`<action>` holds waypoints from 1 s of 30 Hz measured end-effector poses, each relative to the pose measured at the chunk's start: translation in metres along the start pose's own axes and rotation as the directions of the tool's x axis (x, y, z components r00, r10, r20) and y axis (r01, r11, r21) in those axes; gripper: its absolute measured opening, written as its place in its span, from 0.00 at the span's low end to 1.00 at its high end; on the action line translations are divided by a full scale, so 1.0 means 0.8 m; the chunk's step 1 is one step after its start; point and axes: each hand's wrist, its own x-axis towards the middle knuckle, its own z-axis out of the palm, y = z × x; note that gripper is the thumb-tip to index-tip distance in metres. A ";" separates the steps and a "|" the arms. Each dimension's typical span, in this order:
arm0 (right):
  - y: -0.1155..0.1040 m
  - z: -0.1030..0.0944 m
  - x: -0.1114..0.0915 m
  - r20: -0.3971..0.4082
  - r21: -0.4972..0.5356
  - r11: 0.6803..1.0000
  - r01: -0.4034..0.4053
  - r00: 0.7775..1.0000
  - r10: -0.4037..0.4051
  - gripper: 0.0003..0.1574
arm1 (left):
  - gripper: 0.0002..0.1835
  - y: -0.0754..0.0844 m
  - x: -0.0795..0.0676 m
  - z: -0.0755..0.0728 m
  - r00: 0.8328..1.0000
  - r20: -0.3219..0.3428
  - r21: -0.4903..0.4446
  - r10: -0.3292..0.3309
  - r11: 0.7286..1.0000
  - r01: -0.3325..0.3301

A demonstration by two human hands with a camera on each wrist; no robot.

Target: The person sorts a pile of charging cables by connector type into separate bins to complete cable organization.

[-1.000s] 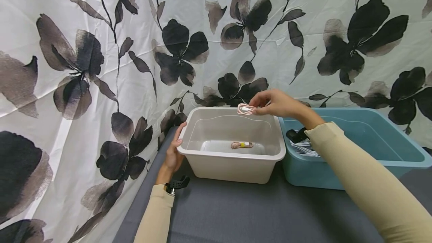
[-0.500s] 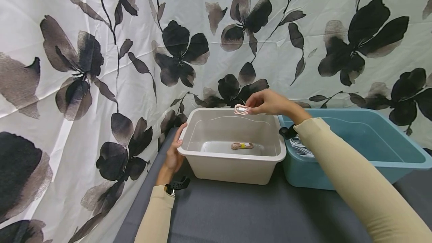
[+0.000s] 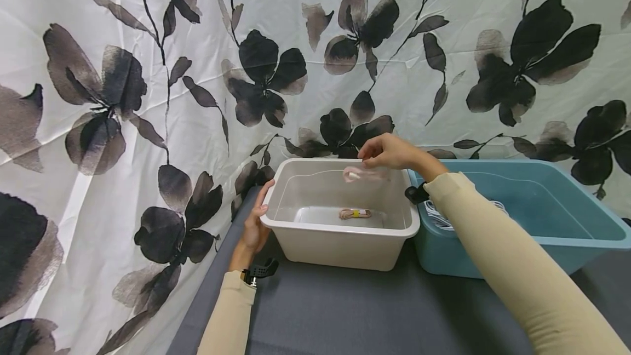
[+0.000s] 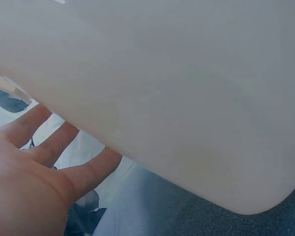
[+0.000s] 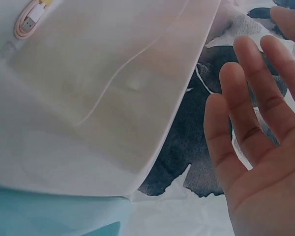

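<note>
A pinkish cable bundle [image 3: 366, 174], blurred, is in mid-air over the beige bin [image 3: 340, 246], just below my right hand [image 3: 394, 153]. That hand hovers above the bin's back right rim; the right wrist view shows its fingers [image 5: 246, 108] apart with nothing in them. A second coiled pinkish cable [image 3: 355, 213] with a yellow band lies on the bin's floor; its USB plug shows in the right wrist view. My left hand [image 3: 253, 226] rests against the bin's left side. In the left wrist view its fingers [image 4: 91, 172] reach out nearly straight to the bin, their tips partly hidden.
A blue bin [image 3: 581, 207] stands right beside the beige one, with several white cables [image 3: 439, 215] inside, partly behind my right sleeve. Both bins stand on a grey cloth-covered surface [image 3: 355, 311]. A floral curtain [image 3: 419, 92] hangs behind and to the left.
The cable bundle my right hand held by the bin's back rim has left the fingers and drops, blurred. The right hand shifted slightly left earlier. My left hand stays put.
</note>
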 end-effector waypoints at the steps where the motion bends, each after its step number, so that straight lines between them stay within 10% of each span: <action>1: 0.001 0.000 -0.001 -0.002 -0.002 1.000 0.002 1.000 -0.002 0.16 | 0.37 0.000 0.000 0.000 1.000 -0.001 0.002 0.000 1.000 0.000; 20: -0.009 -0.018 -0.047 0.004 -0.058 0.998 0.011 1.000 -0.011 0.15 | 0.38 -0.001 -0.001 0.002 1.000 -0.016 0.007 -0.012 1.000 0.012; 30: -0.031 -0.042 -0.117 0.051 -0.120 0.991 0.062 0.997 -0.056 0.20 | 0.37 0.000 -0.002 0.003 1.000 -0.002 0.020 0.004 1.000 -0.004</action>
